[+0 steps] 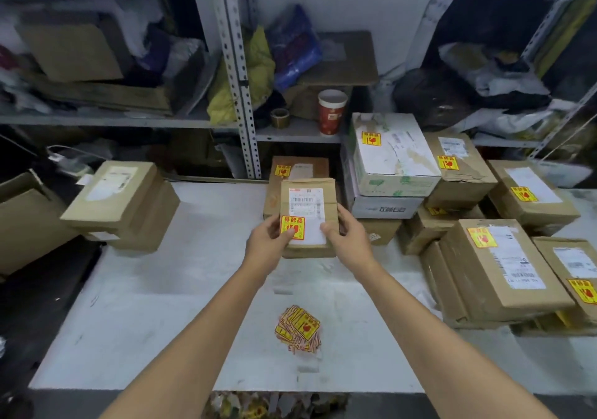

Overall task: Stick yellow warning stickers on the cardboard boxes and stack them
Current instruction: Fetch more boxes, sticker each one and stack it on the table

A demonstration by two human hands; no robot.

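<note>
White and scuffed, the long worktable (pixel 161 321) filled the lower part of the view. Nearer to the person than the small brown cardboard box (pixel 307 250), a loose pile of yellow warning stickers with red print (pixel 298 330) lay on the table, probably kept there so that either hand could reach one quickly.

Both bare arms reached forward to the small box. The left hand (pixel 266 244) gripped its left edge, with the thumb pressing on the yellow sticker (pixel 292 226) at the lower left of the white shipping label (pixel 307 218); I judged that the thumb served to press the sticker flat. The right hand (pixel 347 234) gripped the right edge, thumb on the label and fingers curled around the side, so the box was steadied from both sides. I could not tell if the box rested on the table or was lifted a little.

Just behind the small box stood another brown box (pixel 300 168) that carried a sticker. To the right of the small box, stickered brown boxes (pixel 497 267) and a white and green carton (pixel 394 157) were piled up, apparently the finished stack. To its left, plain brown boxes (pixel 119 199) showed no sticker, so they seemed to be waiting. Farthest behind, grey metal shelves (pixel 239 79) held bags, a red paper cup (pixel 331 111) and a roll of tape (pixel 279 118).
</note>
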